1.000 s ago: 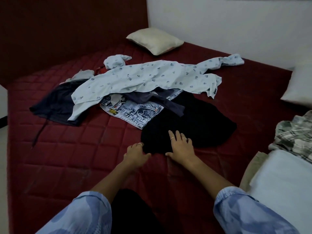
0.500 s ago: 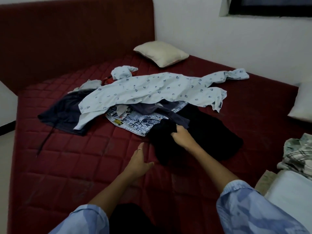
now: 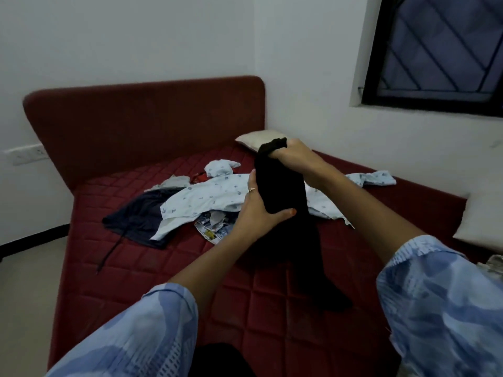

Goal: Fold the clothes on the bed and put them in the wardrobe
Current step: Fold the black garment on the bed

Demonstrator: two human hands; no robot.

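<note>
Black garment [image 3: 288, 197] hangs long and near-vertical over the bed's [image 3: 136, 268] middle, tail trailing toward the near edge. Right hand [image 3: 295, 156] fingers grip its top, left hand [image 3: 255, 213] grips midway. Bare mattress along the near-left edge.

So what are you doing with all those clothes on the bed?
A person is sorting laundry to fold. The right hand grips the top of a black garment and lifts it, while the left hand holds it lower down; its bottom end trails on the red bed. A light blue shirt, a dark blue garment and jeans lie there unfolded.
</note>
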